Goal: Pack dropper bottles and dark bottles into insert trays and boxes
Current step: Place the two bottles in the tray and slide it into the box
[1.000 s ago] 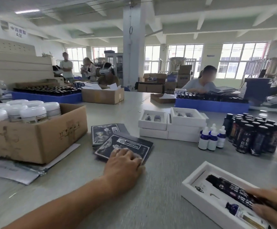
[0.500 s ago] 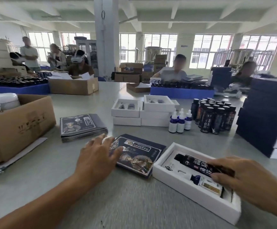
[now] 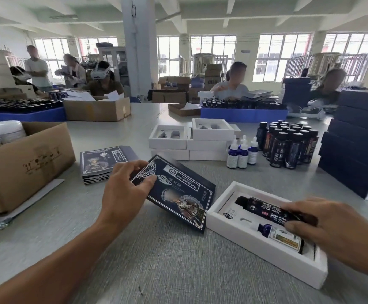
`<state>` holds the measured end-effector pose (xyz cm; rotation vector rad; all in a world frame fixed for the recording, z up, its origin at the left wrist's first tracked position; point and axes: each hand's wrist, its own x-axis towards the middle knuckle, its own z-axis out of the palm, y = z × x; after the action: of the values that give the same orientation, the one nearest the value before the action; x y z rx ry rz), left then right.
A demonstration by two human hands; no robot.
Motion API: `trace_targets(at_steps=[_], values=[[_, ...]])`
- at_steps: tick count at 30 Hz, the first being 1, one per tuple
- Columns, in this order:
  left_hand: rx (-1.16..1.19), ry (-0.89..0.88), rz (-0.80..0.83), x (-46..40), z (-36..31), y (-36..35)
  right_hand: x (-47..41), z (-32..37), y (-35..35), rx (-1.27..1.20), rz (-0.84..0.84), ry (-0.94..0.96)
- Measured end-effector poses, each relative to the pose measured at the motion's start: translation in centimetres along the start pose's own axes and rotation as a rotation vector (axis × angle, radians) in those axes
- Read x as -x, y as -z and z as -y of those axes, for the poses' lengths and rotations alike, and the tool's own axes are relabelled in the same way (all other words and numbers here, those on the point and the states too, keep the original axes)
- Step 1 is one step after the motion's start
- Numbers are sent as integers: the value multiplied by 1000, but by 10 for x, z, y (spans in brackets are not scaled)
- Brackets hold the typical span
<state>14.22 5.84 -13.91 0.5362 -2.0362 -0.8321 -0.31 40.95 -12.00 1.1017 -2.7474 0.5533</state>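
- Dark bottle lies on its side in the upper slot of the white insert tray, near the bench's front right corner; dropper bottle lies in the slot below it.
- Right hand: fingers curled over the dark bottle's base end, thumb pressed at its lower side.
- Left hand: pinches the upper left corner of a dark printed booklet, thumb on its cover, fingers behind; booklet tilted, lower corner just beside the tray.
- Booklet stack left of centre.
- Empty trays, standing dropper bottles, standing dark bottles mid-bench.
- Cardboard box at left edge.
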Motion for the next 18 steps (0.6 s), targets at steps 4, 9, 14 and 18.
trace_targets(at_steps=[4,9,14,18], values=[[-21,-136,-61,5,-8,3,0,4,2,16,22,-2],[28,-222,-124,7,-18,1,-1,6,3,30,46,-2],[-61,-392,-174,8,-26,3,0,7,4,34,62,11],[-70,-343,-156,7,-23,1,-1,8,5,42,66,6]])
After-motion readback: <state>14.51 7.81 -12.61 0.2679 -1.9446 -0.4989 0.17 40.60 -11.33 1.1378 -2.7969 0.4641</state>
